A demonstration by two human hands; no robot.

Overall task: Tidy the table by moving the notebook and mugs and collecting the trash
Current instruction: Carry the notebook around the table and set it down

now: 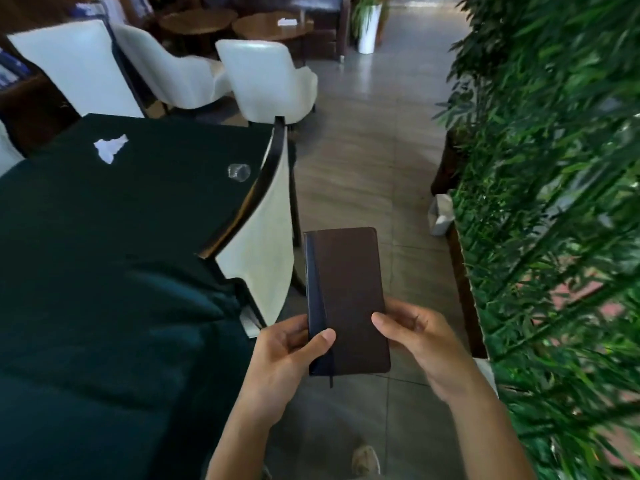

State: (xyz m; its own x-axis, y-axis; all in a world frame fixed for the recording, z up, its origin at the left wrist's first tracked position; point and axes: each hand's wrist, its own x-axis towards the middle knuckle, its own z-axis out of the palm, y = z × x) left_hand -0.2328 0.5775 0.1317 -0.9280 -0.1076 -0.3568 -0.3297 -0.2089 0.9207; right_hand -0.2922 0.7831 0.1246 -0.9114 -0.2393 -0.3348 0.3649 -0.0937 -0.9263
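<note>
A closed brown notebook (348, 289) with a dark blue spine and ribbon is held over the floor, to the right of the table. My left hand (287, 355) grips its lower left edge with the thumb across the spine. My right hand (415, 337) grips its lower right edge. On the dark green tablecloth (104, 220) lie a crumpled white paper scrap (110, 147) near the far side and a crumpled clear plastic piece (239, 172) near the right edge. No mugs are in view.
A white chair (263, 216) with a black frame stands against the table's right side. More white chairs (266, 77) stand beyond. A green plant wall (554, 202) lines the right, with a small white bin (440, 214) at its base. Tiled floor (374, 161) runs between.
</note>
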